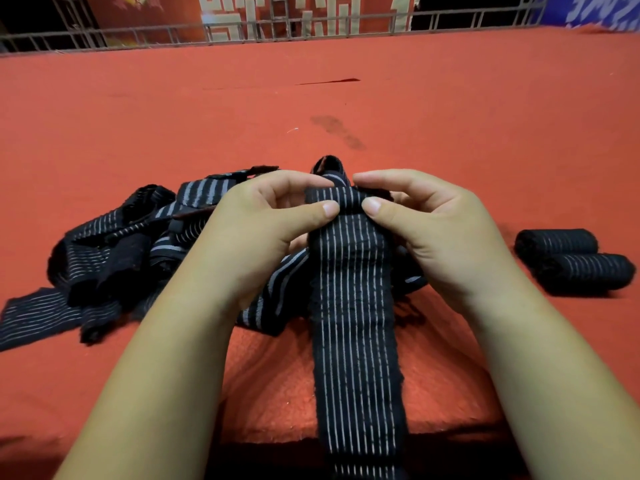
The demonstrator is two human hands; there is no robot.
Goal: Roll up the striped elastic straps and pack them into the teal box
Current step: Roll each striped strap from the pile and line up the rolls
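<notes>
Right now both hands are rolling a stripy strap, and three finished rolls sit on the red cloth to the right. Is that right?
Not quite: the head view shows two finished rolls, not three, on the red cloth to the right. The left hand and right hand do pinch the stripy strap.

A striped strap point(353, 306), end curled; loose pile point(114, 244) left, two rolls point(585, 273) right.

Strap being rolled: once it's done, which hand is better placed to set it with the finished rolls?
Probably the right hand: the two finished rolls lie on its side of the strap, while the left hand sits by the loose pile.
</notes>
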